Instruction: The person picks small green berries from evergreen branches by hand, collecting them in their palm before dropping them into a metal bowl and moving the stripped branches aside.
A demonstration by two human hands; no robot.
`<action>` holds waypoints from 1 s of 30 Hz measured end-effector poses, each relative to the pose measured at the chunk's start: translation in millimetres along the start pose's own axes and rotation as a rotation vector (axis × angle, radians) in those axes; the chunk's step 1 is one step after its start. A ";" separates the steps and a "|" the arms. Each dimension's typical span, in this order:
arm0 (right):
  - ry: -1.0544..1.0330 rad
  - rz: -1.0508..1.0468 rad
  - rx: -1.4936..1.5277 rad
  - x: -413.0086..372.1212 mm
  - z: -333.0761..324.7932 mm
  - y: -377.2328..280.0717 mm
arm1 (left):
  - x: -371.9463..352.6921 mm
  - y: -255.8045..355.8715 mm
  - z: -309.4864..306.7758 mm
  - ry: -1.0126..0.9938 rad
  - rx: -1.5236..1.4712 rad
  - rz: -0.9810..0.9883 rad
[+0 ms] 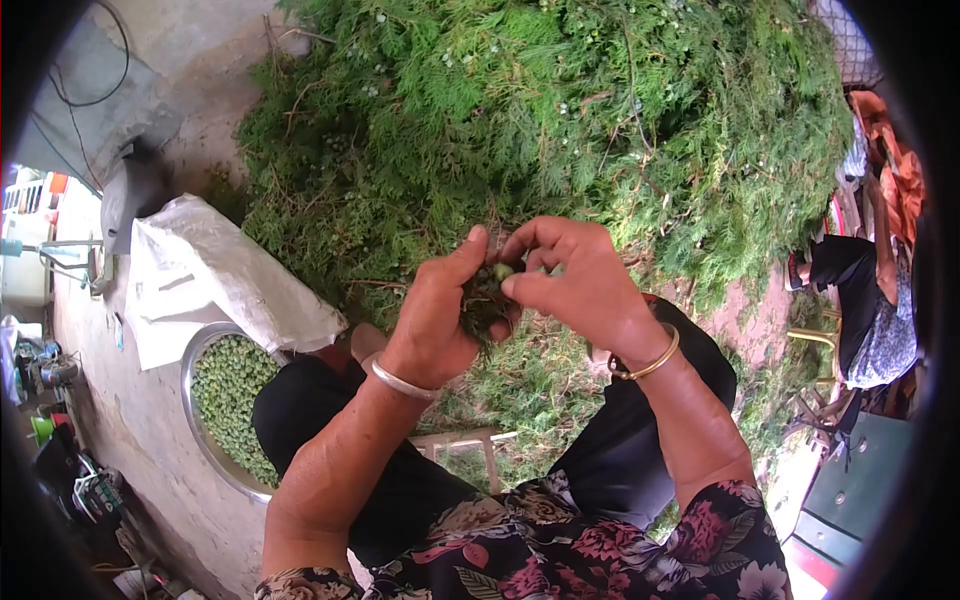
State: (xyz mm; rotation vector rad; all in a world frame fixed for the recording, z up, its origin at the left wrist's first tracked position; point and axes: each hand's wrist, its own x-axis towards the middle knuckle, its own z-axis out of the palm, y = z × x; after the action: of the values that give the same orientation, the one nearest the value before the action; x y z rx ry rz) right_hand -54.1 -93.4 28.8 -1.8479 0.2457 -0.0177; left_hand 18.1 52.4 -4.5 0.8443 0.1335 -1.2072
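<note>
A floral sleeve (640, 550) is seen closest, at 6 o'clock. The left hand (432, 325) is closed around a dark green sprig (483, 305), with the thumb raised along it. The right hand (575, 280) is pinched narrow, thumb and forefinger set on a small green berry (503, 271) at the sprig's top, near frame centre. A silver bangle (398, 381) is worn on the left wrist, a gold bangle (650, 362) on the right. A heap of green branches (560, 110) is spread at 12 o'clock. A metal bowl (188, 385) filled with loose berries (235, 390) is placed at 8 o'clock, a white sack (215, 270) touching its far rim. Another person (865, 300) is seated at 3 o'clock.
</note>
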 end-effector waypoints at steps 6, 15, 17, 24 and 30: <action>0.103 0.218 0.342 0.1 -4.7 -8.0 | -8.7 5.1 7.3 0.006 -0.032 0.050; 0.047 0.197 0.196 2.2 -14.3 -12.3 | -9.6 7.9 4.6 -0.009 0.103 0.085; 0.009 0.167 0.072 2.4 -16.2 -13.6 | -9.0 8.0 4.4 0.011 0.153 0.089; -0.028 0.131 -0.044 2.6 -12.7 -13.1 | -8.9 5.2 6.8 0.025 0.249 0.098; -0.039 0.277 0.266 1.6 -10.7 -3.5 | -8.4 6.7 5.5 0.004 0.141 0.033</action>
State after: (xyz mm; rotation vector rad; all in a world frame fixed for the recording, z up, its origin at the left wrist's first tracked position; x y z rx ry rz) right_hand -53.5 -102.9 35.0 -1.5362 0.4487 0.1697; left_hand 18.8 56.0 7.0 0.9684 0.0380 -1.1939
